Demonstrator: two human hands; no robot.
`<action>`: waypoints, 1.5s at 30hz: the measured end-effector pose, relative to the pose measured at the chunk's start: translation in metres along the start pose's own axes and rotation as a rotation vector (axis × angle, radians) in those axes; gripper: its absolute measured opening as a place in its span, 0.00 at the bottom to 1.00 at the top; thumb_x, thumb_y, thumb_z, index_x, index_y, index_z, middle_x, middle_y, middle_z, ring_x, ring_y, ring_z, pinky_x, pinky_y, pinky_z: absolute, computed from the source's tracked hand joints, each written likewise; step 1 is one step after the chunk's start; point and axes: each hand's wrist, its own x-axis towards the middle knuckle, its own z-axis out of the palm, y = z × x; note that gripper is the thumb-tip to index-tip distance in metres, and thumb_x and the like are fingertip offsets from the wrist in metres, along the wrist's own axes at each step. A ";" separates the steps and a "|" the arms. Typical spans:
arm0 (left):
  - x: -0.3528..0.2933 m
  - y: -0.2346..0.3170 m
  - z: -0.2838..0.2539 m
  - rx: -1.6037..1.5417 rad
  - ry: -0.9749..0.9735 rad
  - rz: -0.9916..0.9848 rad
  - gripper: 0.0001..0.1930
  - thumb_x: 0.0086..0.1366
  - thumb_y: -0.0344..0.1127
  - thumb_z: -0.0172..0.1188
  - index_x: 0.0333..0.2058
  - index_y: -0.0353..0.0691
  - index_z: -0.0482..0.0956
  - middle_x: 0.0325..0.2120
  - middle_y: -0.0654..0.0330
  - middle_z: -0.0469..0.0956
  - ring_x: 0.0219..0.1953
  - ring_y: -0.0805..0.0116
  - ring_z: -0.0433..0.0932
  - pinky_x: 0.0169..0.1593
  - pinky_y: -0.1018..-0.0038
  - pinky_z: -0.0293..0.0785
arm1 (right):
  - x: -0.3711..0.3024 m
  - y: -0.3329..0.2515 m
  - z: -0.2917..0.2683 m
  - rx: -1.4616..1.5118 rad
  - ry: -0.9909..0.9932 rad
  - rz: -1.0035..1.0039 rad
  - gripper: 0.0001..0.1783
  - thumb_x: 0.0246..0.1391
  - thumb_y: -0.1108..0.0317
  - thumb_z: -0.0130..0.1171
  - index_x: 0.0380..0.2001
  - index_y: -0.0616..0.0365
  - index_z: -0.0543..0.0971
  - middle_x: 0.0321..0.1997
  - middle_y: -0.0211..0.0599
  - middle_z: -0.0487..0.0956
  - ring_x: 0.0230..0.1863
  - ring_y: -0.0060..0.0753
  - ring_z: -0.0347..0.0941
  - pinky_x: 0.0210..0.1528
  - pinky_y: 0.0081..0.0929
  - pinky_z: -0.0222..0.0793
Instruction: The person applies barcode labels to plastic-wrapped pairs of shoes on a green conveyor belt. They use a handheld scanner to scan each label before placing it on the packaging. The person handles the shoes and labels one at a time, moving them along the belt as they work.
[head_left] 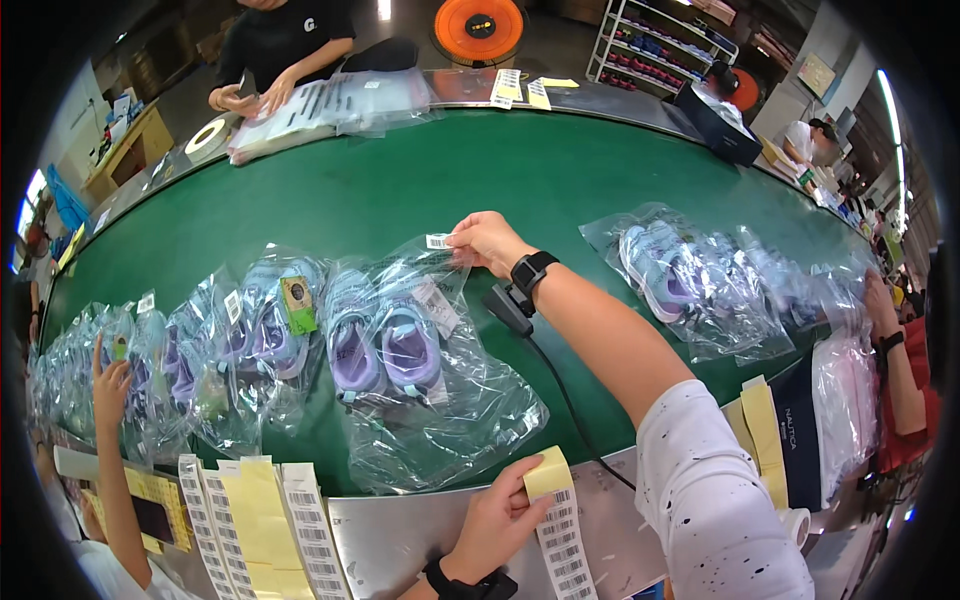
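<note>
My right hand (487, 243) pinches a small white barcode sticker (437, 241) at the upper edge of a clear plastic bag (450, 430). Inside this bag lies a pair of light-blue shoes (403, 325) with lilac linings, along with a white paper tag (436, 306). Near the table's front edge, my left hand (497, 522) grips a strip of barcode labels (562, 540) on yellow backing between thumb and fingers. Its top end curls over, showing yellow, and the rest hangs down over the metal edge. Whether the sticker is fully stuck to the bag cannot be told.
Bagged shoes (270, 330) line the green table (560, 170) on the left; more bags (690, 280) lie right. Label strips (258, 520) rest at the front edge. A black cable (565, 385) runs beside my right arm. Co-workers' hands (110, 385) reach in from both sides and behind.
</note>
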 end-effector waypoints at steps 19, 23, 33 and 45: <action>0.016 -0.019 0.012 0.034 0.003 0.090 0.18 0.61 0.21 0.59 0.51 0.30 0.71 0.40 0.53 0.80 0.41 0.73 0.80 0.44 0.78 0.77 | -0.186 0.063 -0.280 -0.879 0.713 -0.312 0.36 0.43 0.65 0.65 0.58 0.59 0.70 0.58 0.51 0.73 0.59 0.49 0.70 0.61 0.37 0.64; 0.019 -0.021 0.008 0.114 0.009 0.121 0.23 0.60 0.19 0.58 0.54 0.29 0.68 0.44 0.50 0.78 0.45 0.69 0.78 0.46 0.77 0.77 | -0.182 0.074 -0.185 -0.914 0.788 -0.526 0.27 0.39 0.64 0.65 0.47 0.56 0.74 0.41 0.49 0.77 0.47 0.55 0.72 0.50 0.44 0.68; -0.002 0.011 0.019 0.322 0.080 0.079 0.14 0.63 0.25 0.54 0.48 0.32 0.75 0.39 0.58 0.80 0.39 0.72 0.77 0.43 0.78 0.72 | -0.270 0.077 -0.039 -0.559 0.115 -0.836 0.16 0.53 0.64 0.61 0.42 0.62 0.77 0.40 0.43 0.78 0.43 0.41 0.75 0.46 0.35 0.70; -0.008 0.015 0.030 0.250 0.019 0.072 0.12 0.64 0.25 0.55 0.46 0.31 0.77 0.38 0.59 0.80 0.39 0.73 0.77 0.45 0.78 0.72 | -0.365 0.112 -0.048 -0.494 0.092 -0.567 0.08 0.56 0.69 0.58 0.34 0.63 0.78 0.37 0.37 0.76 0.38 0.34 0.75 0.40 0.27 0.71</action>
